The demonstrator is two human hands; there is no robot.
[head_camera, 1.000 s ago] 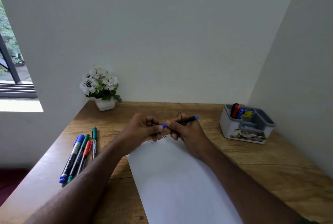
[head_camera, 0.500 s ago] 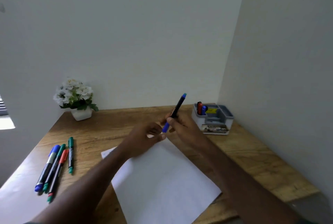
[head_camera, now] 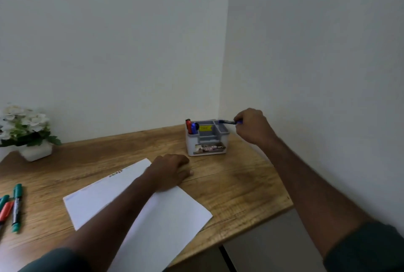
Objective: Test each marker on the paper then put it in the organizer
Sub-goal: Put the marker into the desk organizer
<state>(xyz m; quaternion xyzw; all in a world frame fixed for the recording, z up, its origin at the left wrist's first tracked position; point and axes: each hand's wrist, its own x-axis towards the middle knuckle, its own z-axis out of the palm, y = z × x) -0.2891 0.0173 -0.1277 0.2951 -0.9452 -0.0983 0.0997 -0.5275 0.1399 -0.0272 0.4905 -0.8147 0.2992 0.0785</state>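
A wooden desk (head_camera: 229,186) sits in a white corner. Over the organizer (head_camera: 206,140), at its far right compartment, the right hand (head_camera: 254,127) pinches a blue marker (head_camera: 227,121), likely to drop it in. Nearer than the organizer, the left hand (head_camera: 170,171) rests flat, steadying the paper (head_camera: 135,210).

plain white walls (head_camera: 109,42) meet in a corner behind a wooden desk (head_camera: 240,184); a white potted flower (head_camera: 26,131) sits far left.
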